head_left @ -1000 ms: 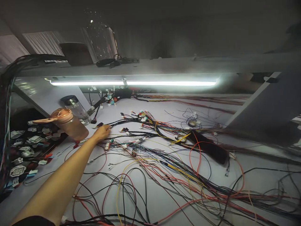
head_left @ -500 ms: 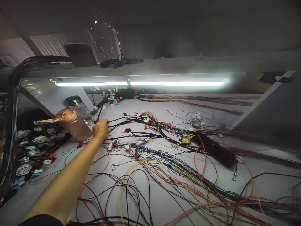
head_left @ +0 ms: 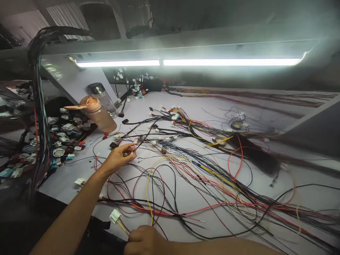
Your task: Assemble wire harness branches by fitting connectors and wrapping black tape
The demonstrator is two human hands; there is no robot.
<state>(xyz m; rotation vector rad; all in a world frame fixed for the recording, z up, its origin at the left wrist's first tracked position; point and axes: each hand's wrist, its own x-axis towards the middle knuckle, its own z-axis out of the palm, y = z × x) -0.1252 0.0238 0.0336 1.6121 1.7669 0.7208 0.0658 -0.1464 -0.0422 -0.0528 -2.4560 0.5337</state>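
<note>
My left hand (head_left: 120, 157) hovers over the white bench (head_left: 186, 198), its fingers pinched on thin wires of a branch that ends in a black connector (head_left: 113, 145). That branch runs back into the tangled wire harness (head_left: 191, 156) of red, black, yellow and blue wires. My right hand (head_left: 145, 241) sits at the bottom edge, closed on yellow wires that lead to a small white connector (head_left: 115, 215).
A peach water bottle (head_left: 99, 116) and a clear dark-capped bottle (head_left: 102, 94) stand at the left. Trays of loose connectors (head_left: 61, 138) lie beyond the bench's left edge. A hanging wire bundle (head_left: 39, 106) is at far left. A light tube (head_left: 186, 62) glows overhead.
My left hand has pulled back toward me from beside the peach bottle, drawing the wire branch with it. My right hand has come into view with the white connector. The camera has tilted down.
</note>
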